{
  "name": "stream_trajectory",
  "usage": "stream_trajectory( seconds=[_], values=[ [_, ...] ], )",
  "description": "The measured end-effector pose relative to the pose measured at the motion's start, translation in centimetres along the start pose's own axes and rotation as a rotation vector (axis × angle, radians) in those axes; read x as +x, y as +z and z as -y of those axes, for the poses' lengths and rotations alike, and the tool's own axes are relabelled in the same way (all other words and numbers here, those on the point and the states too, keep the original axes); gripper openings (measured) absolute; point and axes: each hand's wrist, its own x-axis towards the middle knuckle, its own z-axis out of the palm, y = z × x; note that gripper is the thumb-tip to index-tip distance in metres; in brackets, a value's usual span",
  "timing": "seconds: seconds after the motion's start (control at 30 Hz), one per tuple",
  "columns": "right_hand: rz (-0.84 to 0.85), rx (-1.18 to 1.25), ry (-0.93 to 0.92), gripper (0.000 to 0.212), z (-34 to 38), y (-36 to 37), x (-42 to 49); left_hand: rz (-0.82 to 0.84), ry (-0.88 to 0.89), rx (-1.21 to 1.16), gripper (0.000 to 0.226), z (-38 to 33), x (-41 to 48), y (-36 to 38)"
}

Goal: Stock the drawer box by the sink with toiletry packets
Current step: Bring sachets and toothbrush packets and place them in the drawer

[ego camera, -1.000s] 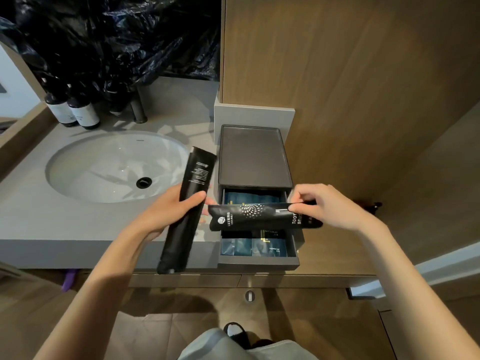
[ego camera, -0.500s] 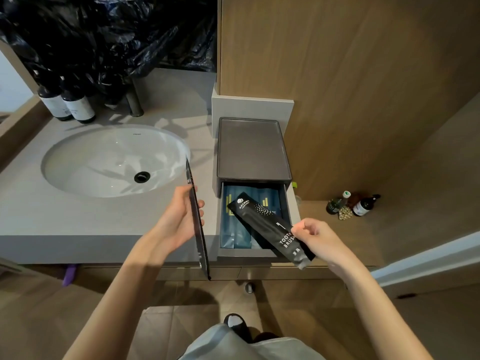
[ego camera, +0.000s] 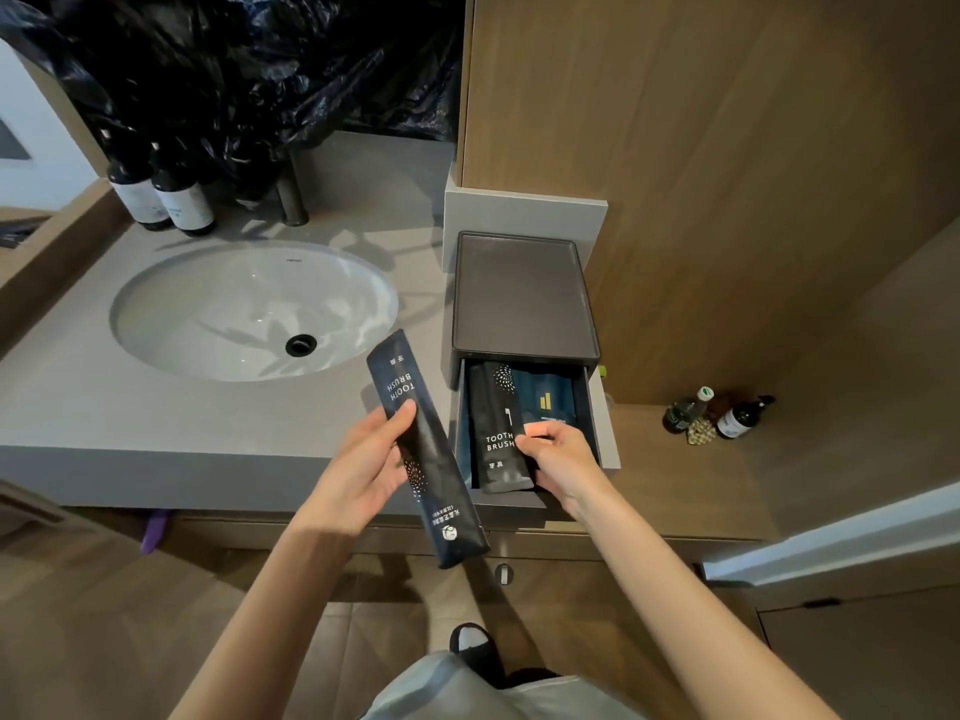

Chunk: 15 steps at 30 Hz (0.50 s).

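Observation:
A dark grey drawer box (ego camera: 524, 298) stands on the counter right of the sink, its drawer (ego camera: 592, 407) pulled out. Inside lie blue packets (ego camera: 548, 402) and a black toothbrush packet (ego camera: 496, 423) set lengthwise on the left side. My right hand (ego camera: 558, 454) reaches into the drawer and pinches that packet's right edge near its front end. My left hand (ego camera: 371, 459) grips a second black toothbrush packet (ego camera: 421, 449) at its middle, held tilted over the counter's front edge, just left of the drawer.
A white oval sink (ego camera: 249, 309) is set in the grey counter (ego camera: 62, 407). Dark bottles (ego camera: 161, 194) and a black plastic bag (ego camera: 249, 65) stand behind it. A wooden wall panel (ego camera: 727, 148) rises on the right, with small bottles (ego camera: 717, 413) on a lower ledge.
My right hand has swung its toothbrush packet from across the drawer to lengthwise and lowered it into the drawer. My left hand has turned its packet so the printed face shows.

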Motion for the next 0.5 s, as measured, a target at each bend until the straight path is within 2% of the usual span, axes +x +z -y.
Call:
stream_trajectory(
  seconds=[0.2, 0.37, 0.43, 0.5],
  values=[
    [-0.002, -0.185, -0.103, 0.012, 0.8, 0.7, 0.4, 0.010, 0.028, 0.013, 0.027, -0.3, -0.6, -0.7],
    [-0.048, -0.422, -0.302, 0.011, 0.5, 1.3, 0.4, -0.024, 0.055, 0.036, 0.029, -0.1, -0.3, -1.4],
    [-0.065, -0.521, -0.389, 0.027, 0.7, 0.9, 0.6, -0.032, 0.060, 0.054, 0.028, 0.0, -0.2, -1.4],
    [-0.054, -0.737, -0.546, 0.047, 1.2, 0.2, 0.7, -0.035, 0.061, 0.058, 0.027, -0.1, -0.1, -1.5]
  ],
)
